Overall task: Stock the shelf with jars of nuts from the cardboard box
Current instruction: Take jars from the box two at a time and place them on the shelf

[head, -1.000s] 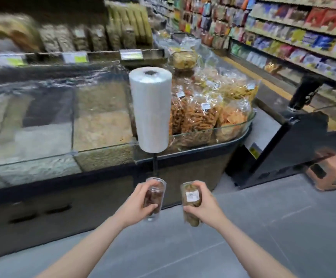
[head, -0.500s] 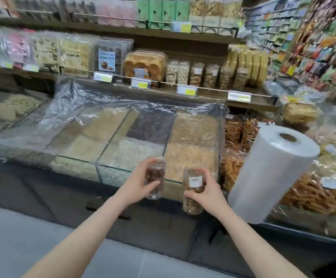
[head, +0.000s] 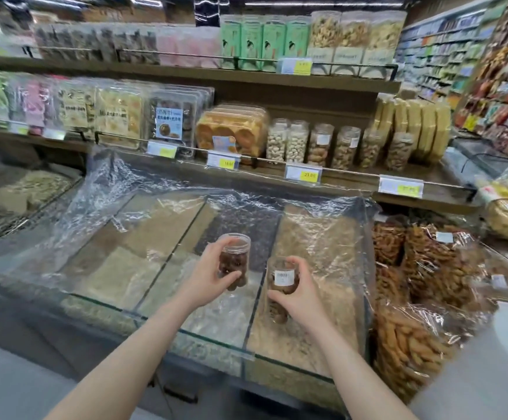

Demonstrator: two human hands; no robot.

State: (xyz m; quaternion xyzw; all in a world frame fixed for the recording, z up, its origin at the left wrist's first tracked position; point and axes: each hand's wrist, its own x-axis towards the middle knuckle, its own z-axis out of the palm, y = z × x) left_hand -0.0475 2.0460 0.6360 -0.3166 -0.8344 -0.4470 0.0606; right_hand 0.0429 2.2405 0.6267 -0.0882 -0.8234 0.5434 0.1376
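I've swung round to face the shelf (head: 353, 177); my left hand (head: 207, 280) grips one nut jar (head: 234, 262), my right hand (head: 302, 295) another jar (head: 281, 286), fingers wrapped tight, both ready for placing.

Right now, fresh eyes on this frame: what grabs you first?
Two clear jars of nuts, held low at centre: the left hand grips one, the right hand grips another with a white label. Below them are film-covered glass bulk bins. Similar jars line the shelf behind, right of centre.
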